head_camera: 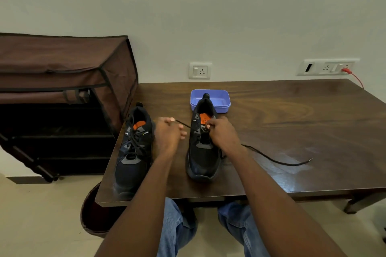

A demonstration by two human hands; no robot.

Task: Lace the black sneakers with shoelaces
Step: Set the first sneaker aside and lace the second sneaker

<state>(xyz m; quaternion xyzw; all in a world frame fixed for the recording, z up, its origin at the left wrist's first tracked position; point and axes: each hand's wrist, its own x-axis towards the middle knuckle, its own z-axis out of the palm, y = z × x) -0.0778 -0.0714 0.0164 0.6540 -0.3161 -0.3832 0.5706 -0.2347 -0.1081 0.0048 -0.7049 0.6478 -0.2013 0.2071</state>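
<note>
Both forearms reach over table (292, 131). Left hand (168, 131) pinches shoelace (271, 159) end; right hand (221, 131) grips lace at unlaced sneaker (203, 152).

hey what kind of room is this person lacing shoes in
Probably a room in a home: a dark wooden table against a plain wall, a brown fabric shoe rack beside it, and white wall sockets just above the tabletop.

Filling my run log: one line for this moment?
left hand pinches shoelace end | right hand at right sneaker eyelets | left sneaker laced
</note>
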